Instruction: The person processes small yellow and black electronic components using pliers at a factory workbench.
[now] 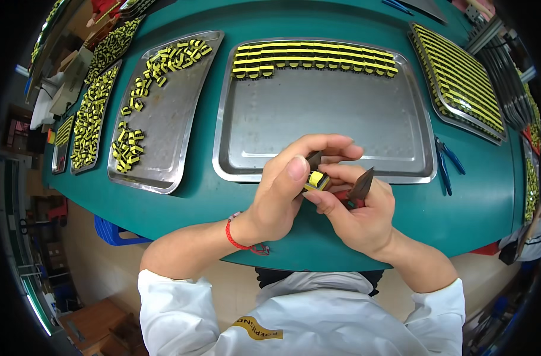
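In front of my chest, over the near edge of the table, a small yellow-and-black electronic component (318, 180), like a tiny transformer, is pinched between my two hands. My left hand (282, 190) grips it from the left, thumb up and fingers curled behind. Thumb and fingertips of my right hand (362, 216) touch its right side. Tucked in the right palm are red-handled nippers (360, 185), their pointed dark metal tip rising past the fingers. Another dark piece shows behind the left thumb; I cannot tell what it belongs to.
Beyond my hands lies a metal tray (324, 124) with rows of components along its far side. Left stands another tray (164, 139) with loose components, with more trays past it. A filled tray (460, 83) and blue-handled pliers (445, 163) lie right on the green table (484, 190).
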